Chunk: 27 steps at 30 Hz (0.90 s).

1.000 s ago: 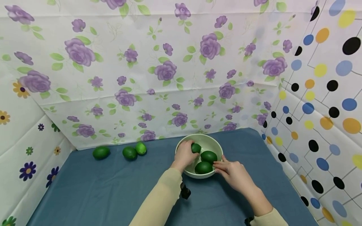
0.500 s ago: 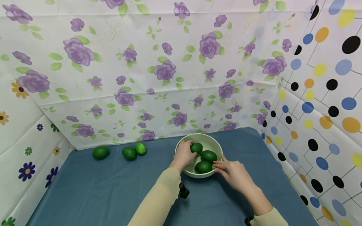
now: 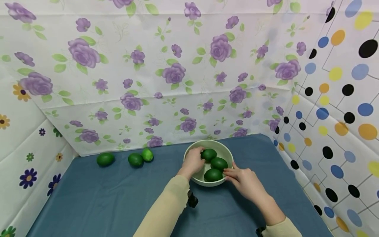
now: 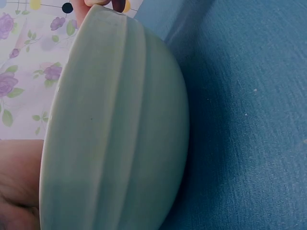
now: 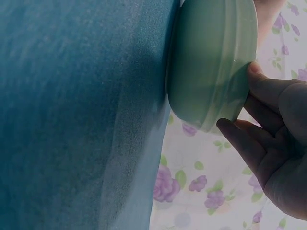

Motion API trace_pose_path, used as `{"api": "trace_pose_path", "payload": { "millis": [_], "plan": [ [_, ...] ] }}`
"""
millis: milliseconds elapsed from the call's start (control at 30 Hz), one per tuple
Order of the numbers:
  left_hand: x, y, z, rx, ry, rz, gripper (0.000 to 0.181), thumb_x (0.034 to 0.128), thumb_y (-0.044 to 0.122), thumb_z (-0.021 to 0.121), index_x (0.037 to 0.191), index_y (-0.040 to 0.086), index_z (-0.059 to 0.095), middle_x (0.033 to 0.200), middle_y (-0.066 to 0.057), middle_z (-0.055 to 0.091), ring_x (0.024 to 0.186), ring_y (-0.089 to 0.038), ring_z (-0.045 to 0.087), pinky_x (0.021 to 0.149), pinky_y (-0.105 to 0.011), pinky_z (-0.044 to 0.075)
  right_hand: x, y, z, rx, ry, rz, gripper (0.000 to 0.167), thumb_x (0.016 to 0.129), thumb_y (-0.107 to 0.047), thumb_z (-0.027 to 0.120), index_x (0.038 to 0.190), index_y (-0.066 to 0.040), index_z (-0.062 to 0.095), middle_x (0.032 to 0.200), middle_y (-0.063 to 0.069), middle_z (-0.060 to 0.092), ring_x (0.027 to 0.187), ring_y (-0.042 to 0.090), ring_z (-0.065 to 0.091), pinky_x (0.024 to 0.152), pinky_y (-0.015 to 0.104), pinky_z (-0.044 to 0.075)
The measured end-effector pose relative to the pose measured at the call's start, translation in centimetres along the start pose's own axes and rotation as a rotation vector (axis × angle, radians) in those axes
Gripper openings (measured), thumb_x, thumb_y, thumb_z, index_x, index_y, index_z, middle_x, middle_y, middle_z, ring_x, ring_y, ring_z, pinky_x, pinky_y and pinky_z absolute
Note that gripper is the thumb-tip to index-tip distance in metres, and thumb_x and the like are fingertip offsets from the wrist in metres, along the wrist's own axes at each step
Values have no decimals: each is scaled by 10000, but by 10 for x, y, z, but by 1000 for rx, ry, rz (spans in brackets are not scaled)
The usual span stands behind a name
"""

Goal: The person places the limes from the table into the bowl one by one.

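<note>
A pale green bowl stands on the blue cloth, with three dark green oval fruits inside that look like avocados. My left hand reaches over the bowl's left rim. Its fingertips lie beside the rearmost fruit, touching or nearly so. A middle fruit and a front fruit lie against each other. At the bowl's right rim, my right hand pinches the edge with thumb and fingers; the right wrist view shows the thumb on the rim. The bowl hides the left fingers in the left wrist view.
On the left of the cloth lie a dark green fruit, another dark green fruit and a small bright green lime-like fruit touching it. A flowered sheet rises behind; a dotted sheet stands at the right.
The rearmost fruit has shifted right in the bowl, out from under my left hand, and more of it shows. My right hand has stayed at the rim.
</note>
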State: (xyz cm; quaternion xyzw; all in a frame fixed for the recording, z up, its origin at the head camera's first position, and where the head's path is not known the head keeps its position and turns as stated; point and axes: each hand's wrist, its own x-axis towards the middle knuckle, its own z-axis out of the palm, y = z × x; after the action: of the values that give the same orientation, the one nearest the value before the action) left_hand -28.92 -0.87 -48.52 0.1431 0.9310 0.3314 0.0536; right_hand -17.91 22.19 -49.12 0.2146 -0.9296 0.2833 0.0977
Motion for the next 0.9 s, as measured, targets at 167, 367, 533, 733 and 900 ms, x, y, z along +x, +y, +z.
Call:
{"api": "trace_pose_path", "payload": {
  "millis": [167, 367, 533, 733, 900],
  "plan": [
    [-1, 1, 0, 1, -7, 12, 510, 1027, 47, 709, 1522, 77, 590, 1445, -151, 652, 1300, -321, 645, 1052, -486, 549, -1, 0, 0, 1, 11, -6, 302, 971, -176, 804, 1259, -88, 812, 1282, 45, 760, 1353, 397, 592, 954, 533, 589],
    [-2, 0, 1, 0, -8, 12, 545, 1019, 56, 722, 1542, 90, 574, 1438, -146, 658, 1281, -325, 654, 1037, -502, 553, -1, 0, 1, 6, 15, 1, 305, 963, -165, 812, 1258, -86, 813, 1280, 51, 760, 1352, 398, 592, 957, 537, 586],
    [-2, -1, 1, -4, -8, 12, 548, 1019, 60, 725, 1544, 85, 571, 1444, -143, 654, 1288, -326, 650, 1040, -502, 552, 0, 0, 1, 2, 12, 4, 301, 965, -165, 811, 1256, -89, 814, 1280, 50, 760, 1352, 393, 594, 960, 538, 584],
    [-2, -1, 0, 6, -6, -1, 558, 1014, 57, 725, 1549, 97, 571, 1459, -132, 647, 1297, -325, 646, 1044, -503, 553, 0, 0, 0, 0, 3, 11, 304, 974, -180, 803, 1265, -90, 810, 1290, 49, 754, 1351, 376, 600, 959, 526, 588],
    [-1, -1, 0, 13, -1, -18, 571, 1007, 64, 735, 1552, 108, 572, 1487, -127, 628, 1321, -328, 630, 1052, -507, 547, 1, -1, 0, -3, 7, 7, 302, 966, -164, 810, 1258, -87, 813, 1279, 56, 760, 1344, 391, 602, 942, 536, 593]
  ]
}}
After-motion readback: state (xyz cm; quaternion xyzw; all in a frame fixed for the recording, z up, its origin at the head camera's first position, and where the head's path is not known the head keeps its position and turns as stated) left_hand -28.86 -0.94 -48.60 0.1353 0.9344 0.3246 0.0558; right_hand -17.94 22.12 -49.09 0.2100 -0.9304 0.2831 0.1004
